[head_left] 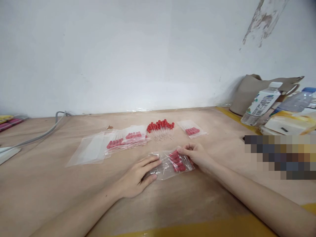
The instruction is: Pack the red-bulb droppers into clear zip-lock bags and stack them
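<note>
A clear plastic bag [164, 168] lies flat before me with several red-bulbed droppers [178, 163] inside, their bulbs toward the right. My left hand [137, 174] rests over the bag's left end, fingers stretched out and apart. At the right end, my right hand [195, 154] pinches the bag's upper corner between thumb and fingers. Just beyond the bag is a loose pile of red-bulbed droppers [161, 128], thin clear stems toward me. Filled bags [125, 140] overlap to the left, beside flat bags [89, 149] with no red in them. Another filled bag [192, 129] lies to the right.
A grey cable [41, 139] crosses the table's left side. On the right stand a taupe bag [249, 92], a labelled bottle [263, 103] and a blue-capped bottle [296, 100]. Yellow tape [227, 113] runs along the table, and a white wall [118, 59] rises behind it.
</note>
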The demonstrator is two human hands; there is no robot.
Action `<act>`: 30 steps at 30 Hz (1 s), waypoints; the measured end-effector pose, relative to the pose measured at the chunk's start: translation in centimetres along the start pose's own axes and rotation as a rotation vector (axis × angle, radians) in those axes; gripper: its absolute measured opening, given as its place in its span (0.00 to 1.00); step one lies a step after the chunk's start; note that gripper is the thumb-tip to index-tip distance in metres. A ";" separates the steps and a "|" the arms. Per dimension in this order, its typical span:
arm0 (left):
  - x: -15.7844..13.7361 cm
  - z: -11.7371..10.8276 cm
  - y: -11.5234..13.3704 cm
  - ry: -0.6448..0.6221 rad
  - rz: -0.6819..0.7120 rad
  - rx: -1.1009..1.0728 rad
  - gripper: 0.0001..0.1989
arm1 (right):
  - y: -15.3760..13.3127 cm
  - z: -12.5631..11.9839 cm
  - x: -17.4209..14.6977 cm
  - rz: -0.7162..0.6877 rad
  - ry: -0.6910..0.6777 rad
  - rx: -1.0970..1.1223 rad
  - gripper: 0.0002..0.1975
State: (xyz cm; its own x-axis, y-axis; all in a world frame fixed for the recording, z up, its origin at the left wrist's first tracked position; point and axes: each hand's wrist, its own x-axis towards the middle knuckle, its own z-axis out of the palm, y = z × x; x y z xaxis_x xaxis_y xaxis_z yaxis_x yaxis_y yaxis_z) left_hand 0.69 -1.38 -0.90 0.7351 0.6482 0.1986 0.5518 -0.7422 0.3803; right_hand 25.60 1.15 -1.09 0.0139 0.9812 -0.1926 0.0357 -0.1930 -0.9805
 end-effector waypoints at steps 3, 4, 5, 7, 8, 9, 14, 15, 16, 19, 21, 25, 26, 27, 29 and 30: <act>0.0 0.1 -0.1 0.022 -0.001 -0.009 0.21 | 0.6 -0.3 0.6 -0.064 -0.031 0.018 0.17; 0.0 0.1 -0.1 0.026 -0.002 -0.005 0.22 | 0.9 -0.4 0.9 -0.120 -0.011 -0.007 0.17; 0.0 0.1 -0.2 0.027 -0.004 0.002 0.22 | 1.1 -0.6 1.2 -0.182 0.028 -0.043 0.18; 0.0 0.2 -0.2 0.026 -0.009 0.013 0.22 | 1.4 -1.1 1.8 -0.245 0.105 -0.125 0.21; 0.0 0.2 -0.3 0.026 -0.009 0.014 0.21 | 1.3 -1.3 2.0 -0.220 0.118 -0.166 0.22; 0.0 0.2 -0.3 0.023 -0.003 0.014 0.21 | 1.1 -1.4 2.0 -0.164 0.097 -0.196 0.23; 0.1 -0.2 0.1 -0.021 0.049 0.014 0.20 | -0.4 -1.8 1.4 0.006 -0.434 -0.116 0.18; 0.0 -0.3 0.2 -0.023 0.049 0.010 0.20 | -0.6 -1.8 1.2 0.008 -0.524 -0.102 0.17; 0.0 -0.3 0.3 -0.015 0.043 0.002 0.20 | -0.8 -1.9 1.0 0.005 -0.568 -0.108 0.17; -0.1 -0.3 0.2 0.028 0.000 -0.022 0.22 | -1.1 -3.0 0.6 -0.040 -0.523 -0.139 0.15; -0.3 -0.2 0.0 0.028 -0.026 -0.009 0.21 | -1.4 -4.6 0.6 -0.053 -0.467 -0.098 0.12; -0.3 0.0 -0.2 -0.005 -0.045 0.035 0.19 | -2.0 -8.9 1.0 -0.031 -0.211 0.059 0.08; -0.3 0.0 -0.2 -0.009 -0.047 0.037 0.19 | -2.2 -9.8 1.3 -0.054 -0.130 0.093 0.08; -0.2 0.0 -0.2 -0.012 -0.046 0.038 0.19 | -2.4 -10.5 1.8 -0.092 -0.053 0.121 0.08; -0.2 0.0 -0.2 -0.010 -0.045 0.044 0.19 | -2.5 -11.0 3.0 -0.205 0.107 0.172 0.08; -0.2 0.0 -0.2 -0.009 -0.045 0.046 0.19 | -2.5 -10.7 3.7 -0.253 0.173 0.193 0.08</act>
State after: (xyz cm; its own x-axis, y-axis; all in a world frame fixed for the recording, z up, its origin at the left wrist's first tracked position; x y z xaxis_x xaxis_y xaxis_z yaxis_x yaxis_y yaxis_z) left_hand 0.47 -1.39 -1.00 0.7125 0.6798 0.1739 0.6016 -0.7194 0.3471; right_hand 36.28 5.25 1.08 0.1985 0.9788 0.0505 -0.1294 0.0773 -0.9886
